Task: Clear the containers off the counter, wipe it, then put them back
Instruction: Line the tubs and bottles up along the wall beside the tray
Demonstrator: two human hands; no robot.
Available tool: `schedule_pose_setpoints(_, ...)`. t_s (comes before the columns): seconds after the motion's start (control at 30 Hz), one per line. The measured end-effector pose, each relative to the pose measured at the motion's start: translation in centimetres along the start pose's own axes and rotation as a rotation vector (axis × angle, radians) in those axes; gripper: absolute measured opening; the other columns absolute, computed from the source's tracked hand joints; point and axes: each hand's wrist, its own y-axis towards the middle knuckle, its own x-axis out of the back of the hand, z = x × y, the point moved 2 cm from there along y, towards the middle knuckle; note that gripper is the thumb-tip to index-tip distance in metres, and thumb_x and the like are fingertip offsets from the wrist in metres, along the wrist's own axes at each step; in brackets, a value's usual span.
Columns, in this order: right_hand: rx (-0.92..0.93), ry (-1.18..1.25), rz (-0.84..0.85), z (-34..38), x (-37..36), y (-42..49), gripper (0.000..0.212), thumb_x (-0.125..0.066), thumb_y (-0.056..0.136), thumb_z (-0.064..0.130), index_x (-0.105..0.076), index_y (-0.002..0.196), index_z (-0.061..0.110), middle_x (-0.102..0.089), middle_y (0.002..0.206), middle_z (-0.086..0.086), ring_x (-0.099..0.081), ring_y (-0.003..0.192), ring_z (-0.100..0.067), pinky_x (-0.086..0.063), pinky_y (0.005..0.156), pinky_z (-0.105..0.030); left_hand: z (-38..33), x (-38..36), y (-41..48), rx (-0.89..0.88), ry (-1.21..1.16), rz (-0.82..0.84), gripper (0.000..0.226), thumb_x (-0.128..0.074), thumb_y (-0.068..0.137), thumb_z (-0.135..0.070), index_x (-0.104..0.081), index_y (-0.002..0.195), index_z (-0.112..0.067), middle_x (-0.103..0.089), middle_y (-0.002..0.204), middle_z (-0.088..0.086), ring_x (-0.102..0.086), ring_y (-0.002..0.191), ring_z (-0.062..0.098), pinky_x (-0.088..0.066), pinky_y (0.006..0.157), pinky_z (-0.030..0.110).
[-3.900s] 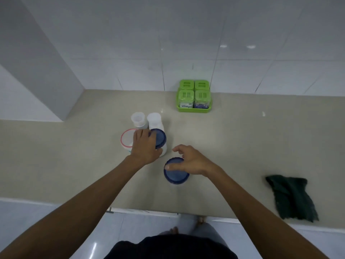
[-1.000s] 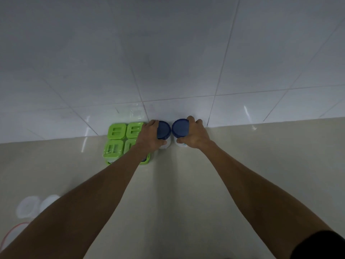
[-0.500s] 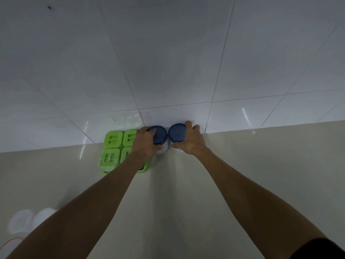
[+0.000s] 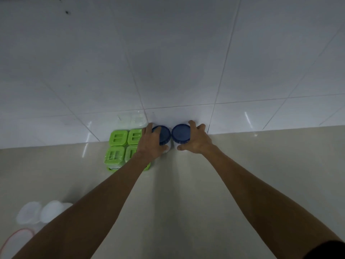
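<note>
The left hand (image 4: 151,144) has its grip closed around a jar with a dark blue lid (image 4: 162,135). The fingers wrap over the far left side of the lid and the thumb sits at the front, low on the pale body of the jar. The right hand (image 4: 194,140) holds a second blue-lidded jar (image 4: 180,133) the same way, with fingers curled over the back and right side and the thumb pressed on the front. Both grips are snug on the jars.

The two jars stand upright, side by side and just about touching, right up against the white tiled wall (image 4: 168,62) at the back of the counter (image 4: 186,184). Whether they rest on the counter or are held just above it is hard to tell.

Just to the left of the left hand is a green tray of four little square boxes with green lids (image 4: 117,146). The left wrist covers part of the nearest box.

Both bare arms reach a long way across the pale counter. Down in the near left corner sit two cloudy white tubs (image 4: 40,212), close together, and in front of them a round tub with a red rim (image 4: 16,240), cut off by the edge of the view.
</note>
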Motion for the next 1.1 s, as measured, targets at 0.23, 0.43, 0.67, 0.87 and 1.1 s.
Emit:
schedule_pose_setpoints(0.23,0.051,-0.013,-0.18,1.3,0.2,-3.8,0.083,-0.083,0.072,0.034,-0.038,0.139,0.014,-0.036,0.132,-0.014,-0.046,0.119,-0.03,-0.052,0.089,-0.041,-0.1,1.5,-3.5,0.01,-0.031,-0.039,0.077,-0.077,0.077,-0.032,-0.042,0.143,-0.014,-0.027,0.152,0.017,-0.026,0.137,0.037,-0.031,0.109,0.043)
schedule_pose_setpoints(0.43,0.098,-0.061,-0.103,3.3,-4.3,-9.7,0.071,-0.074,0.08,0.031,-0.037,0.138,0.016,-0.035,0.137,-0.014,-0.043,0.126,-0.032,-0.051,0.093,-0.043,0.8,1.2,-9.9,0.025,-0.074,-0.068,0.068,-0.07,0.082,-0.034,-0.043,0.142,-0.016,-0.029,0.153,0.019,-0.023,0.143,0.036,-0.026,0.113,0.043)
schedule_pose_setpoints(0.67,0.14,-0.089,0.033,6.4,-8.8,-15.7,0.066,-0.072,0.082,0.031,-0.04,0.138,0.015,-0.037,0.135,-0.011,-0.048,0.125,-0.031,-0.049,0.097,-0.042,4.6,1.7,-18.3,0.085,-0.156,-0.089,0.065,-0.075,0.078,-0.032,-0.05,0.137,-0.019,-0.034,0.151,0.015,-0.029,0.14,0.033,-0.028,0.113,0.038)
schedule_pose_setpoints(0.87,0.233,-0.08,0.132,10.9,-12.5,-18.4,0.063,-0.07,0.083,0.032,-0.043,0.138,0.018,-0.037,0.136,-0.008,-0.054,0.12,-0.029,-0.049,0.098,-0.04,9.4,2.9,-24.3,0.206,-0.201,-0.113,0.063,-0.071,0.082,-0.029,-0.048,0.139,-0.015,-0.035,0.152,0.015,-0.028,0.141,0.03,-0.028,0.114,0.036)
schedule_pose_setpoints(1.1,0.344,-0.114,0.281,15.9,-18.0,-21.6,0.058,-0.068,0.085,0.036,-0.047,0.136,0.019,-0.042,0.134,-0.008,-0.053,0.121,-0.028,-0.046,0.101,-0.036,14.7,6.0,-30.2,0.288,-0.255,-0.227,0.054,-0.074,0.079,-0.027,-0.059,0.128,-0.013,-0.054,0.137,0.012,-0.047,0.13,0.03,-0.035,0.108,0.034)
